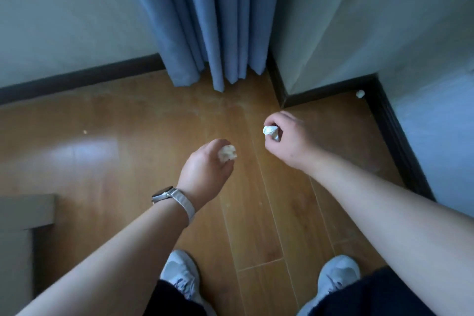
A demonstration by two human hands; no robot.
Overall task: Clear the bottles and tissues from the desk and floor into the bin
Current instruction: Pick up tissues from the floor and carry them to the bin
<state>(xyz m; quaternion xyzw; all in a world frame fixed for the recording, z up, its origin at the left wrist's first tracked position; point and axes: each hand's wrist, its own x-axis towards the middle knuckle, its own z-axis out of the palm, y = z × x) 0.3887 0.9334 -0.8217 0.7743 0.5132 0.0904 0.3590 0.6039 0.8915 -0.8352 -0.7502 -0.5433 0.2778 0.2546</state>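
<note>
Each hand is closed on a crumpled tissue, left hand (205, 164) on one wad (227, 152), right hand (287, 138) on another (270, 131), above the floor (115, 161); light, soft, likely pinchable anywhere.

no readable text, labels or numbers

Head camera, looking steeply down at floor (128, 136).

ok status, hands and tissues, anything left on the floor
Left hand shut on tissue. Right hand shut on second tissue. One stray tissue in far right corner. Bin not in view.
</note>
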